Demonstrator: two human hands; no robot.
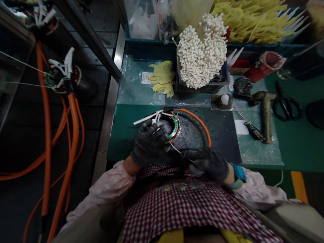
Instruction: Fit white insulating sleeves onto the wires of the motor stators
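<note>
A: Roughly, how is the work held?

B: The wound stator ring point(171, 127) is pressed to the dark mat point(221, 132) under the gloved left hand point(149, 142), whose fingers are spread over it and curled at its rim. A thin white thread point(175, 149) runs from the ring to the gloved right hand point(207, 162), where it seems pinched between closed fingertips, though the grip itself is hard to make out.

A: And how should that be done well?

B: Judging from this, the ring is best kept flat and the thread drawn taut and low, clear of the orange cable point(198, 121) arcing just beyond the right hand.

A: What is kept in the containers?

B: Beyond the left hand, yellow cut-outs point(162, 77) lie on a clear bag. Further right, a blue bin point(204, 85) is packed with upright white sleeves point(201, 52). Behind it, a tray is heaped with yellow ties point(249, 15). Well right of the right hand, a hammer point(266, 114) and scissors point(286, 107) lie loose.
</note>
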